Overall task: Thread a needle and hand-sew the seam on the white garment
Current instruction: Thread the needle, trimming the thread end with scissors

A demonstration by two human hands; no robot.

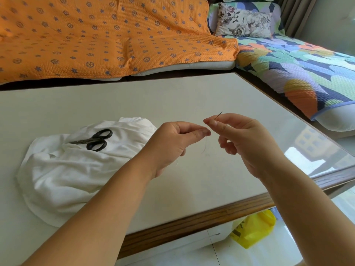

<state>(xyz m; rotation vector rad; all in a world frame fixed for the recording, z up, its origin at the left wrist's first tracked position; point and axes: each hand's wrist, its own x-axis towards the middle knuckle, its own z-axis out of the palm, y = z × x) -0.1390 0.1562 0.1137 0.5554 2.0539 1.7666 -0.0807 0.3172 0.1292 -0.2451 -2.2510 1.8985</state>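
Roughly: white garment [76,169] bunched on table [172,96] at left, scissors [94,140] on top, unsewn. Left hand [172,143] pinches thread [204,144] at the needle's [219,115] lower end; right hand [244,139] pinches the shaft. Risk: the limp thread end could miss the eye or slip out. Eye is hidden and the thread faint, so can't tell if it's through.
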